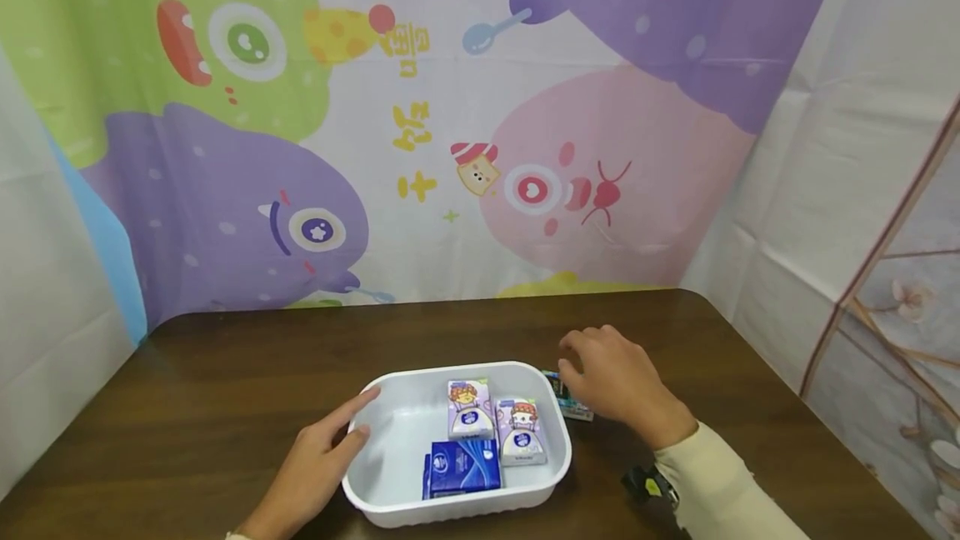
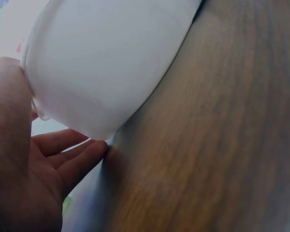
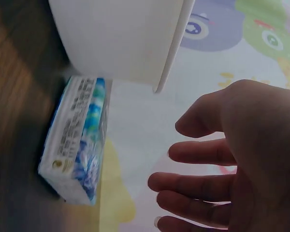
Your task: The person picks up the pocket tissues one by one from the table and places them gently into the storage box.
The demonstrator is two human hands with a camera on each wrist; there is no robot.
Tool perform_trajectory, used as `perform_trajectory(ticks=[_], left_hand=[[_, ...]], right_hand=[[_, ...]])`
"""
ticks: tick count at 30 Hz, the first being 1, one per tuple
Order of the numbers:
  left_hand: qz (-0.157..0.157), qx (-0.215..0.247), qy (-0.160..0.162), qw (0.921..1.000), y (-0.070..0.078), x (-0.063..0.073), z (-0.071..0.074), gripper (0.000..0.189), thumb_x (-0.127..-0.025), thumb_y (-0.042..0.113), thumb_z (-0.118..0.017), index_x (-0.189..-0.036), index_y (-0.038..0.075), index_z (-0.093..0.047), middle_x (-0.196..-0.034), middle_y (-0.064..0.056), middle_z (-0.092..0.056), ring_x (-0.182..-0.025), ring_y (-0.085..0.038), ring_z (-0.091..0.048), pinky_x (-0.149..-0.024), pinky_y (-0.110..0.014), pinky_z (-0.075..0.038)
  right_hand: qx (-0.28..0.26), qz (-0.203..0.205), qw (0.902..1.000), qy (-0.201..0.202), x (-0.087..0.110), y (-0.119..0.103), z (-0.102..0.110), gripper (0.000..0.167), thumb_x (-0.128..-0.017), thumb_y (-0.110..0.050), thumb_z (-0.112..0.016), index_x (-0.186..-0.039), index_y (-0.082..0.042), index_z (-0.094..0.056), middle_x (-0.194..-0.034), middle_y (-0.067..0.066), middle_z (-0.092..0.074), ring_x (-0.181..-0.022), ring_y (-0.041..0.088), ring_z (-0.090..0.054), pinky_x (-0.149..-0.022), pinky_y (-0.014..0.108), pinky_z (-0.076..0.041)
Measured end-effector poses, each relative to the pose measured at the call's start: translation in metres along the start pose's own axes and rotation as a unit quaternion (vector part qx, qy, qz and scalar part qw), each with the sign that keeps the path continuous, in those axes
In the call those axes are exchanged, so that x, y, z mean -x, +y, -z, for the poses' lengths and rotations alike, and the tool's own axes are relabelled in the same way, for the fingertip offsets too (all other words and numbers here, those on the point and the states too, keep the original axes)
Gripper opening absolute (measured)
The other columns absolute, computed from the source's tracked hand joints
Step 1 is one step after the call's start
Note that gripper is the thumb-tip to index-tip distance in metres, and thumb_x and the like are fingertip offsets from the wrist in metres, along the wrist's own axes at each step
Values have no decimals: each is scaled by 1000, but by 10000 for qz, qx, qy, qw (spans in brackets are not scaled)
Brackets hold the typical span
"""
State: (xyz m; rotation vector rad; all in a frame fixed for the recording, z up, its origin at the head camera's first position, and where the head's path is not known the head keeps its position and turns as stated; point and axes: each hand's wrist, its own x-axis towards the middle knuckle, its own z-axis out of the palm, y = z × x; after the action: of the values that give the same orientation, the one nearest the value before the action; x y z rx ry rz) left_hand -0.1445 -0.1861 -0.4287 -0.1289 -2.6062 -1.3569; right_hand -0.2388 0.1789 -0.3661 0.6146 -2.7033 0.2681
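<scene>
A white plastic basin [image 1: 397, 419] stands on the table. Inside it are two purple-and-white cartoon tissue packs [image 1: 470, 417] [image 1: 520, 436] and blue tissue packs [image 1: 465, 467], seemingly two, stacked. My left hand [image 1: 311, 457] is at the basin's left side, with fingers extended against its wall and rim; the left wrist view shows the fingers [image 2: 77, 164] by the outer wall. Loosely bent and holding nothing, my right hand [image 1: 618, 377] hovers to the right of the basin. Below it a blue-green wrapped tissue pack [image 3: 75, 140] lies on the table beside the basin, partly hidden in the head view.
The brown wooden table [image 1: 225, 407] reaches back to a cartoon-printed curtain [image 1: 442, 257]. Pale cloth [image 1: 780, 190] hangs along the right side. A dark strap with a device [image 1: 648, 486] is at the right wrist.
</scene>
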Motion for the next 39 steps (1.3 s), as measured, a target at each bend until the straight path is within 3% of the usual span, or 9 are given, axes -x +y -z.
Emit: perform_trajectory(ticks=[6,14,21,28,39], left_hand=[[230,29,-97,9997,-1,3,-1,40,-100,18,-60,-140,25,-62,-141,-10,-58,-128,-25,-53,-102,-43,-45],[443,54,-54,9990,-6,12,-1,41,-99,18,-62,-140,25,-62,-137,-11,-61,-119,-22,-57,-89,-29,-51],[494,132,-134,9986,-6,10,-2,42,-99,19,-62,-140,26,-61,-139,-12,-59,-121,-22,-56,-86,-27,-52],[377,20,-109,9992,-3,5,-3,42,-99,18,-61,-140,25,-61,-138,-11,-60,-122,-22,-56,-94,-33,-50],[323,-14,-163,9993,2,-2,1,42,-100,18,-59,-141,24,-61,-142,-11,-57,-129,-27,-52,-102,-44,-44]], right_hand=[[52,-83,9997,-204,2,7,-4,23,-89,-30,-68,-103,-12,-74,-99,3,-71,-93,27,-63,-75,47,-55],[109,-216,9983,-539,2,9,-11,29,-90,-32,-69,-107,-9,-73,-102,6,-69,-94,27,-62,-80,47,-55],[73,-432,9976,-544,1,17,-13,28,-89,-30,-70,-107,-9,-73,-102,8,-68,-97,29,-60,-83,48,-54],[199,-445,9970,-606,4,25,-14,30,-87,-28,-70,-107,-7,-74,-101,10,-68,-96,31,-60,-85,49,-53],[210,-714,9883,-1328,2,26,-14,41,-88,-33,-71,-119,-5,-71,-108,13,-66,-102,34,-60,-89,52,-51]])
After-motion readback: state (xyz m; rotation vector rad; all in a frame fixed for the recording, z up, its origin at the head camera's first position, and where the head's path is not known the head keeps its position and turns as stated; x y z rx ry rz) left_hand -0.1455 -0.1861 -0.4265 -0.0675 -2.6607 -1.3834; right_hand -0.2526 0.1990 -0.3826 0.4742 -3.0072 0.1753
